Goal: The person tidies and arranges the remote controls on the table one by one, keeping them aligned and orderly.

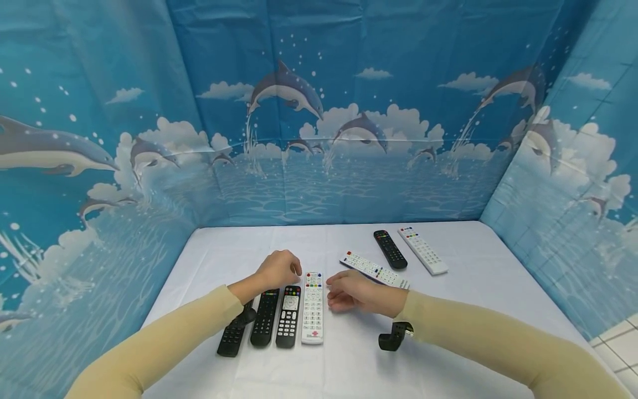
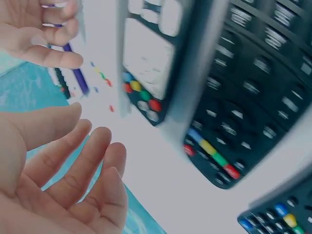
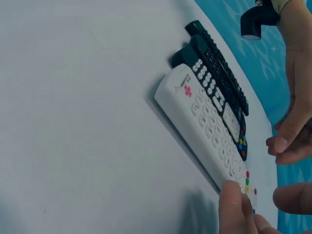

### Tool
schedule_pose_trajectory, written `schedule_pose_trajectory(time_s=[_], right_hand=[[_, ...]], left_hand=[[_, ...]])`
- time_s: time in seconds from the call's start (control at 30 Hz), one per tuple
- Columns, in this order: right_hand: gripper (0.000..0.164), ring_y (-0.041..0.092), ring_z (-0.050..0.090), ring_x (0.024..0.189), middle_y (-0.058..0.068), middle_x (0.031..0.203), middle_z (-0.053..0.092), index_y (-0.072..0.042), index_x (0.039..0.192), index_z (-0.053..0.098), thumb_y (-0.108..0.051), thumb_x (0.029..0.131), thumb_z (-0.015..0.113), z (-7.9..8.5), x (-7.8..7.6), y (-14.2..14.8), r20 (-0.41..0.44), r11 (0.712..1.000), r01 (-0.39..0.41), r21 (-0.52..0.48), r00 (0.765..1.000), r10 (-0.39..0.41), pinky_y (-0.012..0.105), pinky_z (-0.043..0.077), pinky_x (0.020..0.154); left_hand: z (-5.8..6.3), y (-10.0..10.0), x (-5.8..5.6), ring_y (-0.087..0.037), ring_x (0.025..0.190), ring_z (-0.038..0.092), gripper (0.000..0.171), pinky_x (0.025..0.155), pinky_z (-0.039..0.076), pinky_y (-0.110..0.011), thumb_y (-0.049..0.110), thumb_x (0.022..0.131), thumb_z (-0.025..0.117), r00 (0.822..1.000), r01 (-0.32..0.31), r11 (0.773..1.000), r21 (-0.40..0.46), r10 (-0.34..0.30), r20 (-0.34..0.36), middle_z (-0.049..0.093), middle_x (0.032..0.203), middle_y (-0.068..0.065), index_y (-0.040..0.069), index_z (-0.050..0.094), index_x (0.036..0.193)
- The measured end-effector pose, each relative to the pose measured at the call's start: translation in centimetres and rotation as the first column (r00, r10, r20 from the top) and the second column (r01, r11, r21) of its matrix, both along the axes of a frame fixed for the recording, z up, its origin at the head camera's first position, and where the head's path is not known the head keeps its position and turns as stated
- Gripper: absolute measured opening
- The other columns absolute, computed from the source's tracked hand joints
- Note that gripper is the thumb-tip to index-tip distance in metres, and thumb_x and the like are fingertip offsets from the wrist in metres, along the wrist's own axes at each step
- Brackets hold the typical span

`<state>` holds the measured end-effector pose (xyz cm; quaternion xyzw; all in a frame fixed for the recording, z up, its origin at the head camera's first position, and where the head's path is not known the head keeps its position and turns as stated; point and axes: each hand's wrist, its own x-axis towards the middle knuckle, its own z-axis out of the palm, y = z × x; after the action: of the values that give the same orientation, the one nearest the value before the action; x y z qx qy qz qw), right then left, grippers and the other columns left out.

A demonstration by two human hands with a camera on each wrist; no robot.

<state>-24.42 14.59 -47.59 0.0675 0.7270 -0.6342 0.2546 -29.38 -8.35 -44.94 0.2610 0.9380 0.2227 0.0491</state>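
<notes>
A white remote control (image 1: 313,310) lies upright in line with a row on the white cloth. To its left are a black remote with pale buttons (image 1: 288,320), a plain black remote (image 1: 264,322) and a tilted black remote (image 1: 230,340). My left hand (image 1: 279,269), fingers loosely bent and holding nothing, hovers by the row's far end; the left wrist view shows its fingers (image 2: 73,185) apart from the remotes. Beside the white remote's right edge is my right hand (image 1: 360,292), its fingers (image 3: 231,207) relaxed near the remote's far end; whether they touch it, I cannot tell.
Behind my right hand a second white remote (image 1: 371,269) lies slanted. Farther back are a black remote (image 1: 390,249) and another white remote (image 1: 422,251). A blue dolphin-print curtain (image 1: 319,183) borders the table's back and sides.
</notes>
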Motion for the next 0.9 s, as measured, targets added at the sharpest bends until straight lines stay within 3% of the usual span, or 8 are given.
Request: schedule_pose_trajectory(time_s=[0.17, 0.3, 0.37, 0.47, 0.53, 0.6, 0.77, 0.9], right_hand=[[0.045, 0.028, 0.071, 0.087, 0.026, 0.113, 0.064, 0.007, 0.137, 0.053, -0.005, 0.094, 0.058, 1.2, -0.4, 0.8, -0.030, 1.000, -0.023, 0.022, 0.999, 0.024, 0.038, 0.061, 0.077], [0.045, 0.027, 0.071, 0.089, 0.026, 0.118, 0.064, 0.005, 0.137, 0.054, -0.009, 0.095, 0.059, 2.2, -1.0, 1.8, -0.043, 0.999, -0.028, 0.043, 0.999, 0.030, 0.038, 0.061, 0.077], [0.044, 0.028, 0.071, 0.091, 0.026, 0.120, 0.064, 0.004, 0.137, 0.055, -0.010, 0.095, 0.060, 2.8, -1.3, 2.5, -0.046, 0.998, -0.021, 0.053, 0.999, 0.023, 0.038, 0.061, 0.078], [0.044, 0.029, 0.069, 0.096, 0.024, 0.124, 0.062, 0.002, 0.138, 0.055, -0.012, 0.096, 0.060, 3.8, -1.7, 3.8, -0.051, 0.998, -0.010, 0.055, 0.999, 0.013, 0.038, 0.060, 0.082], [0.043, 0.031, 0.068, 0.099, 0.023, 0.125, 0.061, 0.001, 0.138, 0.056, -0.012, 0.096, 0.059, 4.3, -2.1, 4.7, -0.056, 0.999, 0.002, 0.047, 0.998, 0.000, 0.040, 0.059, 0.085], [0.044, 0.034, 0.067, 0.104, 0.022, 0.126, 0.061, 0.001, 0.138, 0.056, -0.012, 0.096, 0.060, 4.7, -2.4, 5.5, -0.069, 0.999, 0.014, 0.050, 0.998, -0.011, 0.041, 0.058, 0.087], [0.043, 0.039, 0.063, 0.115, 0.023, 0.129, 0.060, 0.000, 0.139, 0.057, -0.012, 0.098, 0.059, 5.5, -3.0, 7.4, -0.118, 0.997, 0.027, 0.068, 0.993, -0.019, 0.046, 0.055, 0.094], [0.042, 0.040, 0.059, 0.120, 0.023, 0.130, 0.059, -0.001, 0.139, 0.056, -0.014, 0.100, 0.056, 5.7, -3.4, 9.1, -0.147, 0.995, 0.026, 0.096, 0.989, -0.012, 0.050, 0.051, 0.099]], left_hand=[[0.8, 0.8, -0.1, -0.015, 0.071, 0.064, 0.005, 0.063, 0.054, -0.033, 0.012, 0.085, 0.081, 0.990, -0.049, 0.987, 0.153, 0.027, 0.142, 0.068, 0.076, 0.005, 0.013, 0.076, 0.083], [1.6, 1.6, 0.1, -0.027, 0.077, 0.069, 0.003, 0.069, 0.059, -0.039, 0.013, 0.088, 0.078, 0.951, -0.154, 0.945, 0.288, 0.063, 0.302, 0.070, 0.081, 0.000, 0.010, 0.077, 0.088], [2.1, 2.2, 0.2, -0.032, 0.083, 0.070, 0.007, 0.077, 0.060, -0.043, 0.012, 0.090, 0.076, 0.909, -0.230, 0.899, 0.372, 0.063, 0.412, 0.070, 0.089, -0.004, 0.006, 0.076, 0.094], [2.8, 3.3, 0.2, -0.035, 0.092, 0.070, 0.017, 0.086, 0.059, -0.047, 0.009, 0.091, 0.074, 0.817, -0.357, 0.796, 0.489, 0.012, 0.577, 0.069, 0.101, -0.013, 0.001, 0.073, 0.106], [3.2, 4.3, 0.3, -0.034, 0.095, 0.070, 0.023, 0.088, 0.058, -0.046, 0.007, 0.091, 0.073, 0.758, -0.423, 0.730, 0.536, -0.039, 0.651, 0.068, 0.109, -0.017, -0.001, 0.070, 0.113], [3.5, 5.3, 0.5, -0.033, 0.098, 0.069, 0.028, 0.089, 0.058, -0.043, 0.005, 0.090, 0.072, 0.714, -0.470, 0.675, 0.569, -0.088, 0.695, 0.066, 0.116, -0.019, -0.003, 0.068, 0.117], [3.4, 7.6, 0.8, -0.033, 0.104, 0.066, 0.032, 0.088, 0.058, -0.039, 0.001, 0.090, 0.069, 0.665, -0.540, 0.584, 0.607, -0.146, 0.732, 0.060, 0.125, -0.022, -0.004, 0.065, 0.121], [2.6, 9.9, 0.7, -0.032, 0.099, 0.068, 0.034, 0.085, 0.059, -0.038, 0.001, 0.090, 0.068, 0.615, -0.635, 0.499, 0.590, -0.135, 0.777, 0.062, 0.120, -0.024, -0.006, 0.064, 0.123]])
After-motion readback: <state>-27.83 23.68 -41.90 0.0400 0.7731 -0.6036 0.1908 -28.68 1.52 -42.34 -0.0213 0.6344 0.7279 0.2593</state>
